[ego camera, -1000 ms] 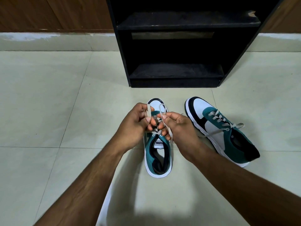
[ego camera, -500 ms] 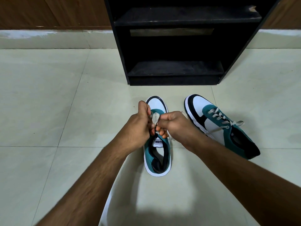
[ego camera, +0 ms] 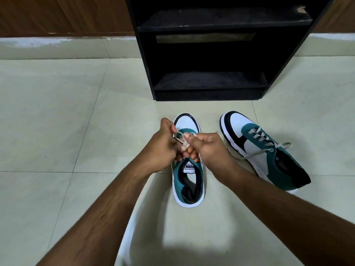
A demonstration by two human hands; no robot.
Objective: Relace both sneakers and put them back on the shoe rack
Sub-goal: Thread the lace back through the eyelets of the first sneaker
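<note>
pale tiles (ego camera: 57, 112), black rack (ego camera: 207, 54) at top. mid-frame, my left hand (ego camera: 161, 148) and right hand (ego camera: 209, 148) pinch the lace (ego camera: 180, 136) over one sneaker (ego camera: 189, 181); the other sneaker (ego camera: 263, 150) lies right.

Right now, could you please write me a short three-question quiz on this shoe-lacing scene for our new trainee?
1. True or false: both sneakers already stand on the shoe rack.
2. Multiple choice: what do the left hand and right hand both pinch? A) the tongue label B) the lace of the near sneaker C) the heel of the far sneaker.
3. Fill in: the far sneaker lies to the ___ of the one being tied.

Key
1. False: both are on the floor in front of the rack.
2. B.
3. Right; its lace is threaded, with an end trailing loose.
</note>
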